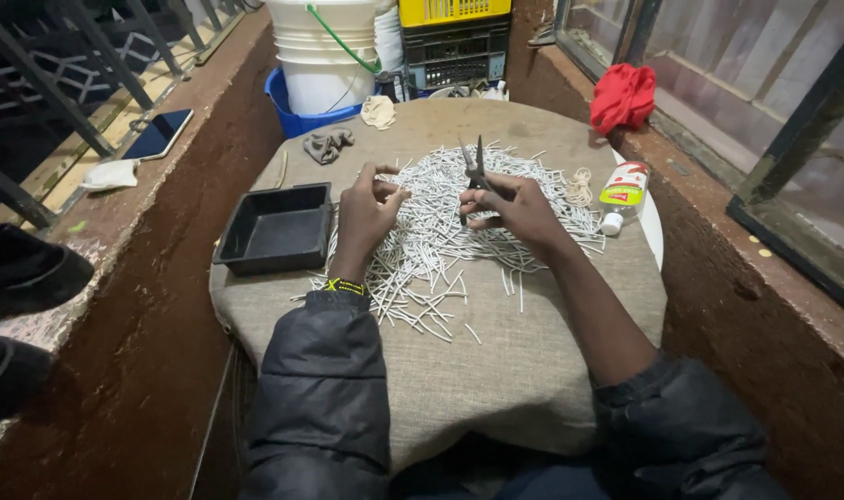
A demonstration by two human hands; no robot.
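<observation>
Left hand [366,208] fingers pinching one white stick [371,172] | right hand [519,208] fingers gripping pliers [475,171] upright | stick pile [459,222] between, within reach.

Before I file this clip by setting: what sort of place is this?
Probably a makeshift craft spot on a home balcony: a cloth-covered table heaped with thin white sticks, metal railings, and stacked buckets and crates.

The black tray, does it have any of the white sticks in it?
No, the black tray shows only its bare dark floor, while the white sticks lie heaped on the cloth beside it.
</observation>
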